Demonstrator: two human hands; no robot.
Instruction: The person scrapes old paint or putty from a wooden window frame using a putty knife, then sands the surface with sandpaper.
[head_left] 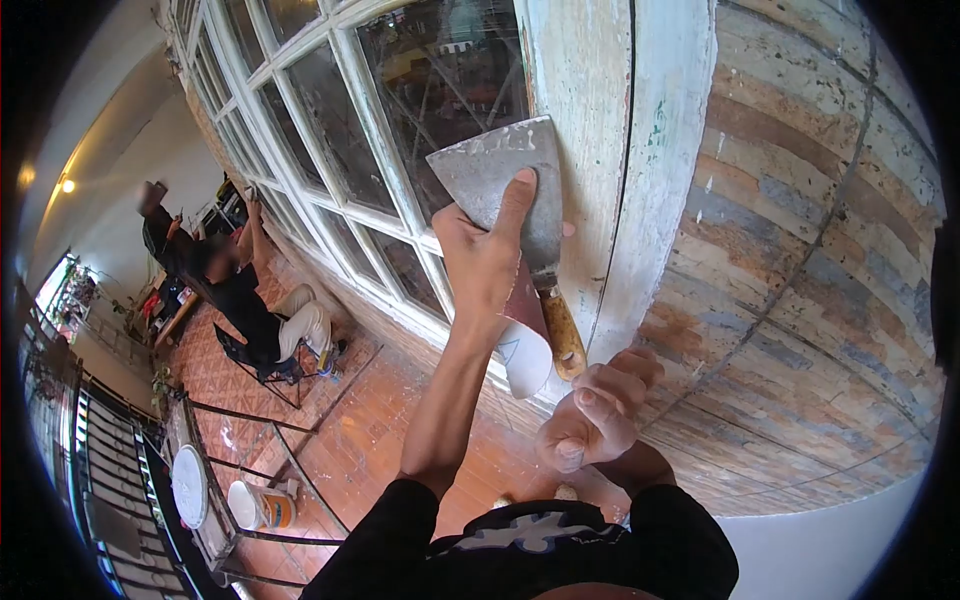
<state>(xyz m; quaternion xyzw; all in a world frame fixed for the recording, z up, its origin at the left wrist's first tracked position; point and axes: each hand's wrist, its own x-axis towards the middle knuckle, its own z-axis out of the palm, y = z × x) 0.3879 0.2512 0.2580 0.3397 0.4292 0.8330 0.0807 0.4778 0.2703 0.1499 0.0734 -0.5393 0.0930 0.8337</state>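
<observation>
My left hand (482, 262) holds a wide putty knife (540, 200) by its grey metal blade, with the thumb lying on the flat of it. The worn yellowish handle (564, 335) points down. A curled sheet of sandpaper (527, 345), reddish on one side and white on the other, hangs under the same hand beside the handle. Just below the handle's end is my right hand (600, 410), its fingers curled in; whether anything is inside them is hidden. Behind the blade stands the white window frame (585, 150) with chipped paint.
Stone-patterned tiles (780, 250) cover the wall at the right. A seated person (250, 310) and another person (160, 225) are at the left, further along the windows. Below them stand a bucket (262, 507), a round white lid (188, 486) and a metal railing (120, 500).
</observation>
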